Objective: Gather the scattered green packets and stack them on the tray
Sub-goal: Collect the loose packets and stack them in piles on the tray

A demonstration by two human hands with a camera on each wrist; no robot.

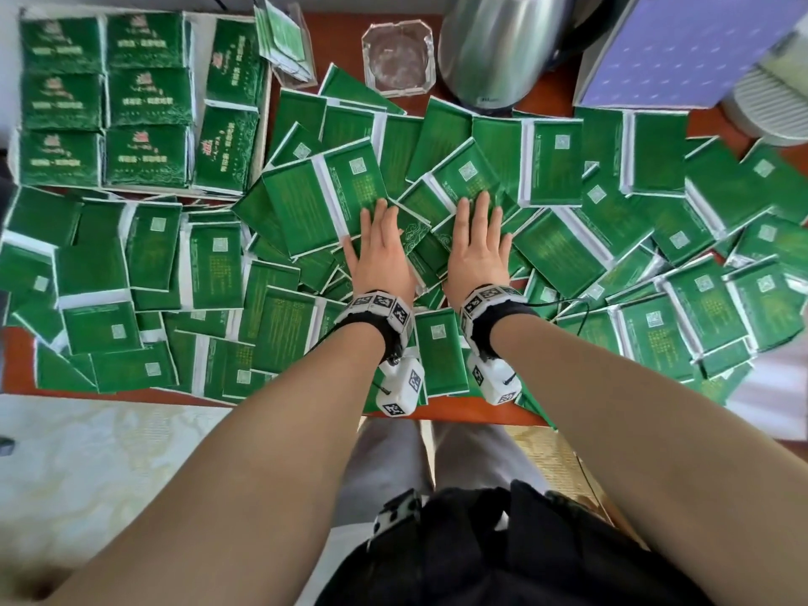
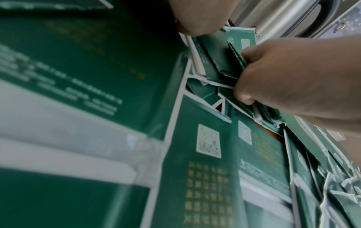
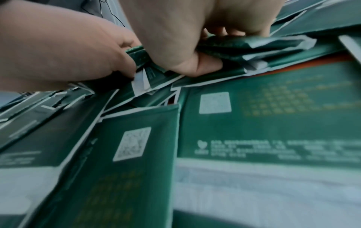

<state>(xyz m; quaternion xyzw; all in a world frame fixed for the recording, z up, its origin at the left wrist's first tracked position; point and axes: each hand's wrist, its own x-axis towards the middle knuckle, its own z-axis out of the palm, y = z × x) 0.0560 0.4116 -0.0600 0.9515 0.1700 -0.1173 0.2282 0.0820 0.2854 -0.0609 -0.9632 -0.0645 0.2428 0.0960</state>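
The gathering step was in hand. Both hands lay side by side at the middle of the head view, palms down on the heap of green packets that covered the red-brown worktop. From above, the left hand and the right hand showed straight fingers pointing toward the top of the frame. The wrist views told more: the thumb of each hand was tucked under the edges of a small bunch of packets, so each hand pinched a few between thumb and fingers rather than merely pressing them flat.

The tray, at the upper left of the head view, already carried neat stacks of packets in rows, with little bare surface showing. By my judgement only a small share of the work was done, since loose packets spread from the left edge of the frame to the right.

The next move probably called for squaring the bunch between both hands, lifting it clear of the heap, and carrying it up and left to the tray. The packets overlapped at all angles, so neighbours could well be dragged along. At the top of the frame stood a steel kettle, a glass ashtray and a purple box, all close behind the heap but off the path to the tray.
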